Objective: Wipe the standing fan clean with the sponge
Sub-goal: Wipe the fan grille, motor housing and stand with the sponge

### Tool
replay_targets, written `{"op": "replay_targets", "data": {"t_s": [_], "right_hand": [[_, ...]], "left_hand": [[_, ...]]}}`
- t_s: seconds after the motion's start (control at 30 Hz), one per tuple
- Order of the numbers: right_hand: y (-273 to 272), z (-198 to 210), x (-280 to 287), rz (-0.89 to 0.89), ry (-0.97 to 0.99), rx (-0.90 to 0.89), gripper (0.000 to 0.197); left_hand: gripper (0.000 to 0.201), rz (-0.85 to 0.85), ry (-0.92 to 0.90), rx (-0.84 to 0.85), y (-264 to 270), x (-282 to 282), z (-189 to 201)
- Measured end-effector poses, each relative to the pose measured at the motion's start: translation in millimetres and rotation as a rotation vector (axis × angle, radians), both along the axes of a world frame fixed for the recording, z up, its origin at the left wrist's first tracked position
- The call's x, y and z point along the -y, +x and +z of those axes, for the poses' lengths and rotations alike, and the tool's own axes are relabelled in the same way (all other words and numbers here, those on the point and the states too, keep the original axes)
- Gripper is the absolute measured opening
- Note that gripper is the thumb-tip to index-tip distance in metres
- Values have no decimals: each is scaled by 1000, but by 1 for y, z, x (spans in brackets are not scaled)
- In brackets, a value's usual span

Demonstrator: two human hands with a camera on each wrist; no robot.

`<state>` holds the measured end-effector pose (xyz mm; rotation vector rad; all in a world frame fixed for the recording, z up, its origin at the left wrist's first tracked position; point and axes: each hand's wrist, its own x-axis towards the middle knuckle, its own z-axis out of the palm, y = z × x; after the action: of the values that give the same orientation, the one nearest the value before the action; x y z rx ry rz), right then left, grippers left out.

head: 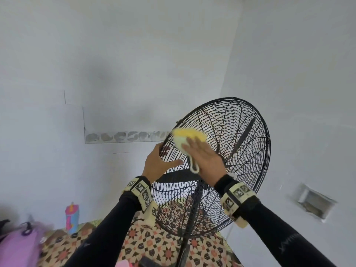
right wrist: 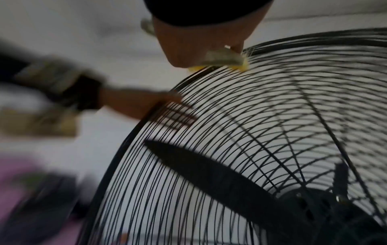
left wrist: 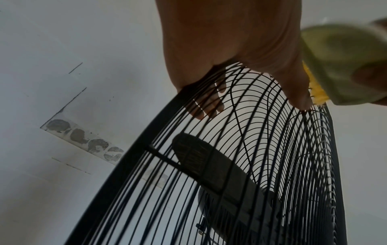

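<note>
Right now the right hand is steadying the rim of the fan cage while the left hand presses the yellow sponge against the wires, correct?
Not quite: the hands are swapped. The head view shows the left hand gripping the rim of the fan cage, while the right hand presses the yellow sponge against the wires.

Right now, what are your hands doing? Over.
Left hand grips fan cage rim. Right hand presses sponge on cage. Nothing blocking.
</note>
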<state>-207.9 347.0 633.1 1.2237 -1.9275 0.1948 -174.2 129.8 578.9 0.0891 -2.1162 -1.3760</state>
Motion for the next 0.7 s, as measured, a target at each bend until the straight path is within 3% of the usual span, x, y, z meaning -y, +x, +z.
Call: {"op": "replay_targets", "data": {"t_s": [0.07, 0.1, 0.2, 0.27, 0.4, 0.47, 0.53, 0.6, 0.63, 0.7], "right_hand": [[6, -15, 0, 131, 236, -64, 97], [5, -10, -4, 150, 238, -87, 99], [-4, 22, -17, -27, -142, -7, 109], [-6, 24, -16, -116, -225, 50, 114], [0, -19, -8, 69, 347, -159, 113], [2, -4, -13, 69, 226, -130, 109], [-5, 23, -20, -38, -176, 16, 103], [-5, 35, -23, -124, -378, 103, 106], [-2, 32, -21, -119, -338, 86, 110], [3, 7, -15, 6, -53, -3, 114]], "left_hand": [[86, 11, -6, 4, -4, 5, 2], [87, -1, -2, 11, -4, 7, 2], [103, -24, -7, 26, 0, 6, 1], [104, -18, -10, 23, 2, 4, 0], [85, 16, -16, 20, -2, 5, 1], [87, 4, -25, 27, 0, 6, 2], [98, -9, -14, 33, 4, 2, 2], [103, -1, -22, 27, 6, -3, 1], [104, 5, -24, 22, 6, -4, 1], [101, 21, -17, 19, 5, -2, 3]]}}
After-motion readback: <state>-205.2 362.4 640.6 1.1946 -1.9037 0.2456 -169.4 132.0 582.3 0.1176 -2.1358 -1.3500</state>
